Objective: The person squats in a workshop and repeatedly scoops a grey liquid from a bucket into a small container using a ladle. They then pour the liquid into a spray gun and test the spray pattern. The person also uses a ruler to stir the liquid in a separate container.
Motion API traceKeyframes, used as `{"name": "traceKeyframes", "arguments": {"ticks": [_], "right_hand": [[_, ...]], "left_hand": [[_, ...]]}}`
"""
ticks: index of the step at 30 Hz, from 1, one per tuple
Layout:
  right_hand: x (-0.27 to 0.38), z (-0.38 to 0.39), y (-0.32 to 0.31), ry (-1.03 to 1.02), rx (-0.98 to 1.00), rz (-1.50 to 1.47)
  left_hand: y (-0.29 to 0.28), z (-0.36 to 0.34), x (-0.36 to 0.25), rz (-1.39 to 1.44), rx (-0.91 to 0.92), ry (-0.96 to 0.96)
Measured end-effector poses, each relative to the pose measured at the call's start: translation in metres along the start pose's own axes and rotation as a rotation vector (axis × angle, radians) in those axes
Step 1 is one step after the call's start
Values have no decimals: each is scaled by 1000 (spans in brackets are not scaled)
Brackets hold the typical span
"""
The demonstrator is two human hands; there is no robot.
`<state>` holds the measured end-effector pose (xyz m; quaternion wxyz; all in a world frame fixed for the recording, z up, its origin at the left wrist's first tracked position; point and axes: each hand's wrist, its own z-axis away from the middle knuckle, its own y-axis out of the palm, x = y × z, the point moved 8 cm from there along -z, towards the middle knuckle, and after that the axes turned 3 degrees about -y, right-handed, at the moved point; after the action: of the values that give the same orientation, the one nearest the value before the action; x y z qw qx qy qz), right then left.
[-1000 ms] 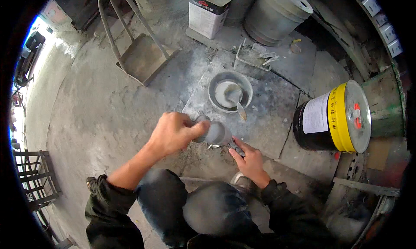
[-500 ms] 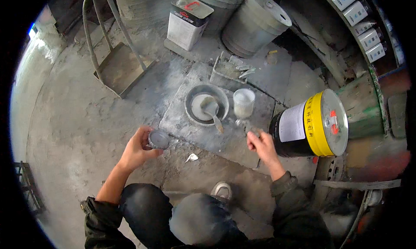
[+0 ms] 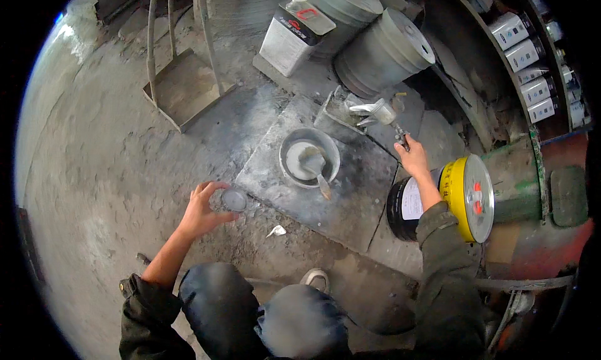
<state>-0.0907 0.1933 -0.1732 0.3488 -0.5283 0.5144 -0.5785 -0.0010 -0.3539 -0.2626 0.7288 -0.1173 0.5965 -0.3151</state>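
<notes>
Got one spray gun (image 3: pixel 386 114) at 2 o'clock, one round lid (image 3: pixel 234 200) at 8, two grey drums (image 3: pixel 382 53) at 1, one bowl (image 3: pixel 335 154) mid-dial, one yellow-banded pail (image 3: pixel 456 197) at 3, a lone dustpan (image 3: pixel 189 87) at 10.

Lettered yellow-banded drum (image 3: pixel 454 194), lettered tin (image 3: pixel 292 39), labelled shelved containers (image 3: pixel 524 54)

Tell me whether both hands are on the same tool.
No: the right hand holds a spray gun, while the left hand is well apart from it, by a round grey lid.
</notes>
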Motion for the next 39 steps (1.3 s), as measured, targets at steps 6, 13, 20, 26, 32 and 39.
{"name": "traceKeyframes", "arguments": {"ticks": [6, 13, 20, 26, 32, 39], "right_hand": [[62, -7, -39, -97, -14, 346], [113, -4, -71, -446, -239, 762], [60, -8, -28, -110, -80, 151], [33, 71, 25, 53, -63, -626], [94, 152, 3, -54, -142, -722], [121, 191, 17, -63, -139, -1100]], "left_hand": [[-1, -14, 18, -27, -123, 92], [20, -54, 31, -115, -191, 96], [37, -83, 44, -115, -205, 29], [61, -98, 55, -228, -171, 25], [65, -99, 61, -250, -196, 79], [46, -77, 8, -155, -348, 189]]}}
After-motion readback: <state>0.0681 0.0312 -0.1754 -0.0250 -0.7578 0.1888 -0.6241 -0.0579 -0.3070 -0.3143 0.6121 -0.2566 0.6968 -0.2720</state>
